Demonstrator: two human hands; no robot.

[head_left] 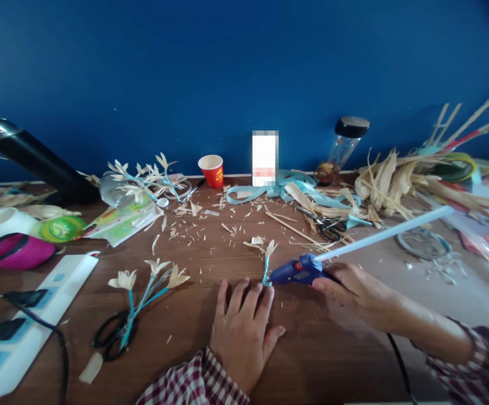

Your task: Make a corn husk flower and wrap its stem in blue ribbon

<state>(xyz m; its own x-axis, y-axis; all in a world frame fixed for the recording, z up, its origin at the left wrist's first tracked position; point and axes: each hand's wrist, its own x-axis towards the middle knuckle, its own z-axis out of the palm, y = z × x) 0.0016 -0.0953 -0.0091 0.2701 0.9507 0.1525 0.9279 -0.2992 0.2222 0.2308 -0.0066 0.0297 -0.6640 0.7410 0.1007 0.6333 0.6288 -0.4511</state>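
My left hand (243,323) lies palm down on the table with its fingers stretched out and apart. Its index and middle fingertips are at the lower end of a small flower (268,256) with pale husk petals and a blue-wrapped stem. In my right hand (352,289) is a blue glue gun (297,270), with a long translucent glue stick (388,230) running out of its back. The gun's nozzle points left, right beside the stem's base; whether it touches cannot be told. More husk flowers (154,281) with blue stems lie to the left, across black-handled scissors (112,336).
A white power strip (37,320) with black plugs lies at left. Husk scraps (231,229) litter the middle. Behind stand a red paper cup (213,171), a lit screen (265,157) and a leaning bottle (337,152). Dried husks (383,183) pile at right; a black flask (42,160) leans left.
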